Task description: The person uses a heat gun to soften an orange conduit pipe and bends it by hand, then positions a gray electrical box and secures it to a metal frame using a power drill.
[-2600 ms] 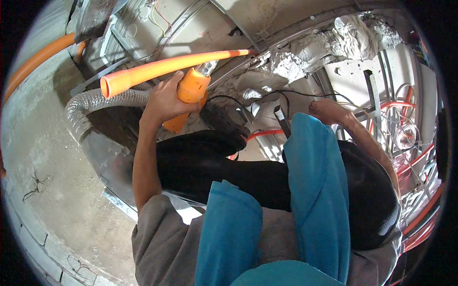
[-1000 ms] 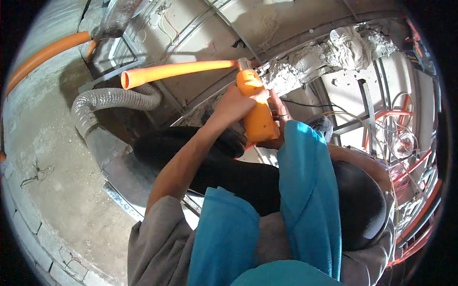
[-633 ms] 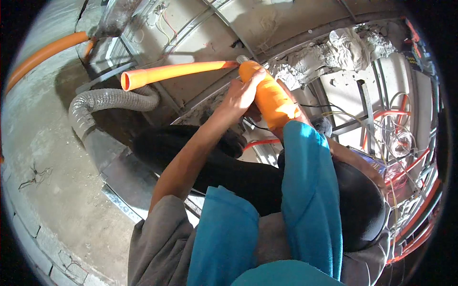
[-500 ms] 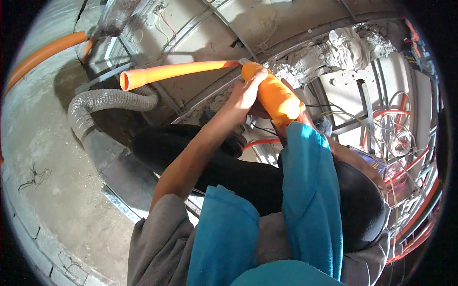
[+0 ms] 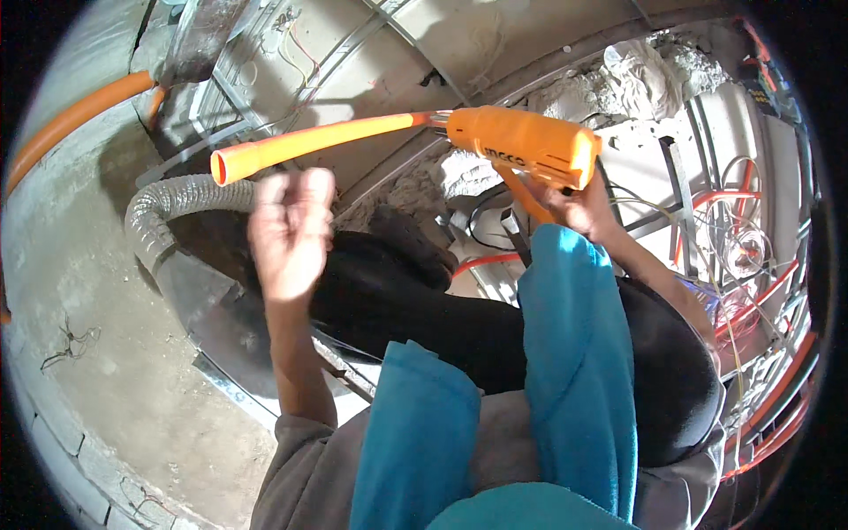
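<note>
My right hand (image 5: 583,208) is closed around the handle of an orange heat gun (image 5: 526,146), partly hidden by the gun's body and my teal cloth. The gun lies level, its metal nozzle to the left. From that nozzle an orange plastic pipe (image 5: 322,146) runs leftward, slightly curved, with a flared mouth at its far left end. Whether the nozzle sits inside the pipe or only against it, I cannot tell. My left hand (image 5: 296,234) is raised just below the flared end, palm up and fingers apart, somewhat blurred, holding nothing.
A silver flexible duct (image 5: 190,196) joins a grey metal duct on the left. An orange pipe (image 5: 84,110) bends along the wall. Metal framing, loose wires (image 5: 738,256) and red conduits lie at right. Crumbled plaster (image 5: 640,84) sits at the back. My black-clad leg (image 5: 424,331) stretches across the middle.
My left hand has let go of the heat gun's body and moved down-left, opening. The heat gun has turned from slanting to nearly level, and the pipe's flared end has dipped slightly.
</note>
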Available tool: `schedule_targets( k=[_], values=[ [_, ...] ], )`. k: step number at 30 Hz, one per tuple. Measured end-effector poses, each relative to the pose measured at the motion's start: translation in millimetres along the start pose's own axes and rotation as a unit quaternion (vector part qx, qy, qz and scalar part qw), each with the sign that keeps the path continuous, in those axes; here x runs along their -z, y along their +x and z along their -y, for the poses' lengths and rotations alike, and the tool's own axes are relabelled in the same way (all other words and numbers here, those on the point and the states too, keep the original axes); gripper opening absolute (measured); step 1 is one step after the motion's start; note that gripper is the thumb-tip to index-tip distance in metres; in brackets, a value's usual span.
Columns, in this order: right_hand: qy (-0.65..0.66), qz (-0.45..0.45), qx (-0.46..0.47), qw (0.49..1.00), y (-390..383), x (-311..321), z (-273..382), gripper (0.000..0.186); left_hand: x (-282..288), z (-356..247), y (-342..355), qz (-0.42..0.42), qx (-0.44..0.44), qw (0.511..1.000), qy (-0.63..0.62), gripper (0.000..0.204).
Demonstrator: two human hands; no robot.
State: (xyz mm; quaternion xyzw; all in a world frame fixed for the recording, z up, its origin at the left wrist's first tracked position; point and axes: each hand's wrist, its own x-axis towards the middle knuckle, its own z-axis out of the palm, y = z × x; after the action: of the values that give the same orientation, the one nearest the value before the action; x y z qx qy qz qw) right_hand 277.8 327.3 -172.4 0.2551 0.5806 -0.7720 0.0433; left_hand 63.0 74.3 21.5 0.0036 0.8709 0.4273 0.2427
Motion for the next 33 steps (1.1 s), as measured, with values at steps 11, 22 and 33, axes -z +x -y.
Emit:
schedule_targets(
  k=[11,22,33],
  values=[
    [0.034,0.01,0.014,0.999,12.2,12.5,38.3,0.051,7.0,-16.4,57.1,-0.003,-0.431,0.9,-0.061,0.042],
    [0.103,0.025,0.044,0.993,25.6,33.6,66.1,0.033,-13.6,-31.6,81.3,0.036,-0.467,0.88,-0.08,0.043],
    [0.035,0.048,-0.091,0.994,67.6,54.3,33.8,0.035,-10.2,-29.2,93.2,0.003,-0.543,0.836,-0.073,0.037]
  ],
)
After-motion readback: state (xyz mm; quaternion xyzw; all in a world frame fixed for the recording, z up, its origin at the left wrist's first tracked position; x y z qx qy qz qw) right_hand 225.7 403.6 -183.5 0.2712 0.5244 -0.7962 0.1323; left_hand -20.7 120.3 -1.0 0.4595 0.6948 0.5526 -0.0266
